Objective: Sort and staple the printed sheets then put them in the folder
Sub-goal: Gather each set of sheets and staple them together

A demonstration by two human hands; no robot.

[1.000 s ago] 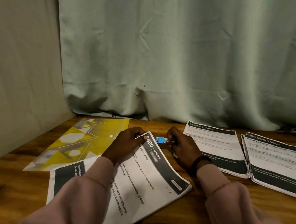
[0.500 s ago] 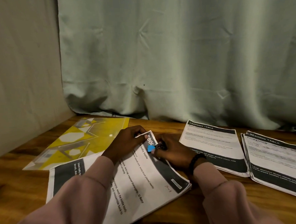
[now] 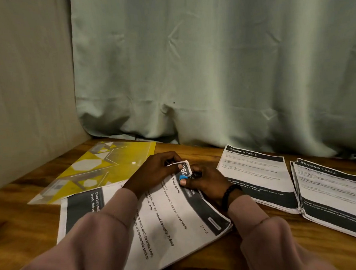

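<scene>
A set of printed "kitchen" sheets [image 3: 173, 217] lies in front of me on the wooden table. My left hand [image 3: 154, 173] pinches its lifted top corner. My right hand [image 3: 204, 181] grips a small blue-tipped stapler [image 3: 183, 177], which sits against that corner. A yellow patterned folder [image 3: 104, 167] lies flat at the back left, partly under the sheets. Two more stacks of "dressing table" sheets lie to the right, a middle stack [image 3: 257, 176] and a far right stack [image 3: 333, 194].
A pale green curtain [image 3: 211, 71] hangs along the back edge of the wooden table [image 3: 22, 215], and a cloth-covered wall closes the left side. Bare wood shows at the front left and front right.
My right hand has brought the stapler leftwards from beside the sheets onto their top corner. My left hand has kept hold of the corner, which now curls up more.
</scene>
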